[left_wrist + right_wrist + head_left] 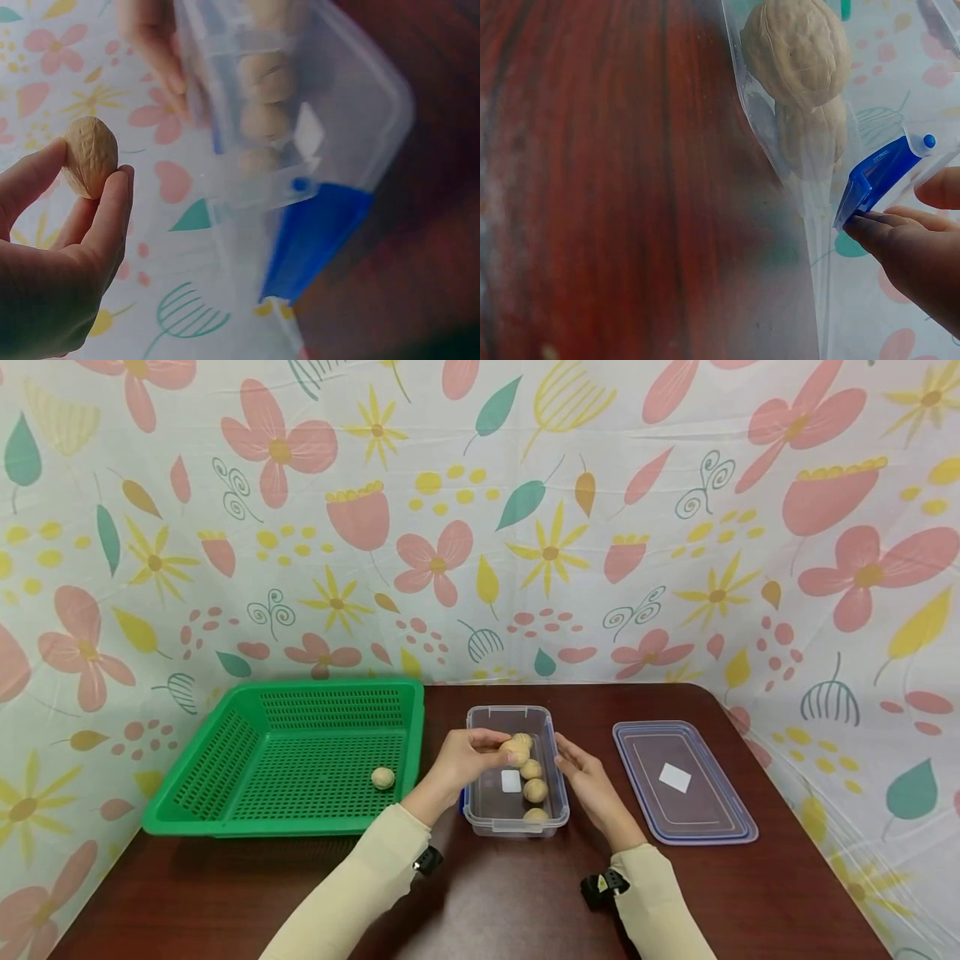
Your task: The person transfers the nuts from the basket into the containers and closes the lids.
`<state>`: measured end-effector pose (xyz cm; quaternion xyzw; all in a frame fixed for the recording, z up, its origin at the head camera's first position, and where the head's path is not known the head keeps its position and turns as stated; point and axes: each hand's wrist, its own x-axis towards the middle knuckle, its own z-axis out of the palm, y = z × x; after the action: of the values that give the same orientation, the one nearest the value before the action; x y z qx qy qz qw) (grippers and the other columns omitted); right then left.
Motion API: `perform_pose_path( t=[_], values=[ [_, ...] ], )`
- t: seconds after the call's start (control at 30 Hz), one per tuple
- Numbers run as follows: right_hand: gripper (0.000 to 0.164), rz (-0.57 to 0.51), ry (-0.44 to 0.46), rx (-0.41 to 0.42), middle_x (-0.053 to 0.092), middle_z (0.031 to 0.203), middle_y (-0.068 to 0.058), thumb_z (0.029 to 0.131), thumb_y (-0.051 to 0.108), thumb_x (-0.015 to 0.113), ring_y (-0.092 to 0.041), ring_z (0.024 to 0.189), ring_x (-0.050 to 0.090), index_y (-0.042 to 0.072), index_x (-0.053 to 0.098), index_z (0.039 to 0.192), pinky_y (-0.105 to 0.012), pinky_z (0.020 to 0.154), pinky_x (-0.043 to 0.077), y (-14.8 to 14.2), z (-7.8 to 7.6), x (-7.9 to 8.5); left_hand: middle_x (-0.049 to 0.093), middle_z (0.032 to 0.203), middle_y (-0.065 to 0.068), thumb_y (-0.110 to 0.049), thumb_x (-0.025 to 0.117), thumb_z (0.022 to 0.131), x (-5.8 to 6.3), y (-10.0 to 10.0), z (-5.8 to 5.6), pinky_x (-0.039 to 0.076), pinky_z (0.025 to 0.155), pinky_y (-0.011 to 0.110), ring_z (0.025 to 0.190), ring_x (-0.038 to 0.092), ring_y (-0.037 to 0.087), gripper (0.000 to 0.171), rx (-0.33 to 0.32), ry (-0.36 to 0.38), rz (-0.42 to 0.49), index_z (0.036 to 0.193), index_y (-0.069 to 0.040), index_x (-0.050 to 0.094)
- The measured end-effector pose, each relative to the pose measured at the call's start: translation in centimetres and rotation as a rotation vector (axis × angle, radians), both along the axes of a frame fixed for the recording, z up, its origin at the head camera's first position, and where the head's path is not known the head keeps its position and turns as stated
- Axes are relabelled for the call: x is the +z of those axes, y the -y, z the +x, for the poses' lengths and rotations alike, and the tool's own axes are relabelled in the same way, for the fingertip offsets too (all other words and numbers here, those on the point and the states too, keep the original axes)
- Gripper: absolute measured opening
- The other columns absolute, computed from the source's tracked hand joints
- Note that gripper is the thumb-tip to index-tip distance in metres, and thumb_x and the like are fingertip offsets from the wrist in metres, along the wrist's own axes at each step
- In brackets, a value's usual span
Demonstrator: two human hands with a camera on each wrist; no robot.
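Left fingers [111, 214] pinch one walnut [91, 157], partly hiding another [527, 739].

No readable text, brand or number showed in any view.
Two plain white labels could be made out: one white label [675, 777] lay on the clear lid [697, 814], set askew to its edges, and a second white label [511, 781] was on the clear container [491, 825], its surface too small and blurred to read. Faint marks on the container's blue latch [885, 171], seen from the right wrist, were illegible, as was a tiny pale mark on the black wrist device [600, 890] at the right sleeve.
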<state>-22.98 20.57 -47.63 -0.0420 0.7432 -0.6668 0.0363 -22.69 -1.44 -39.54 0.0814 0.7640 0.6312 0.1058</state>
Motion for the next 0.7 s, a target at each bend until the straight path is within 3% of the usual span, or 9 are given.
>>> perform_pose_path(
  t=[0.17, 0.33, 0.7],
  values=[
    [0.049, 0.004, -0.004, -0.003, 0.026, 0.154, -0.022, 0.104, 0.005, 0.039, -0.031, 0.143, 0.022, -0.004, 0.025, 0.15, -0.046, 0.116, 0.019, 0.0, 0.0, -0.1, 0.072, 0.1, 0.01, -0.012, 0.079, 0.081, -1.6, -0.2, 0.0, 0.055, 0.081, 0.036, 0.087, 0.068, 0.016, 0.029, 0.014, 0.017, -0.014, 0.107, -0.002, 0.073],
    [0.049, 0.003, -0.004, -0.01, 0.026, 0.154, -0.021, 0.103, 0.004, 0.04, -0.031, 0.143, 0.022, -0.004, 0.026, 0.15, -0.046, 0.116, 0.019, 0.0, -0.1, -0.1, 0.072, 0.097, 0.012, -0.007, 0.077, 0.081, -2.9, -0.6, 0.2, 0.055, 0.075, 0.031, 0.084, 0.067, 0.015, 0.026, 0.009, -0.005, -0.043, 0.105, 0.002, 0.073],
    [0.049, -0.006, -0.006, -0.01, 0.026, 0.154, -0.022, 0.103, 0.003, 0.039, -0.031, 0.143, 0.022, -0.005, 0.025, 0.15, -0.045, 0.116, 0.019, 0.1, -0.1, -0.1, 0.071, 0.092, 0.013, -0.001, 0.076, 0.08, -4.3, -1.1, 0.3, 0.055, 0.068, 0.025, 0.078, 0.066, 0.014, 0.024, -0.007, -0.012, -0.06, 0.102, 0.006, 0.072]
  ],
)
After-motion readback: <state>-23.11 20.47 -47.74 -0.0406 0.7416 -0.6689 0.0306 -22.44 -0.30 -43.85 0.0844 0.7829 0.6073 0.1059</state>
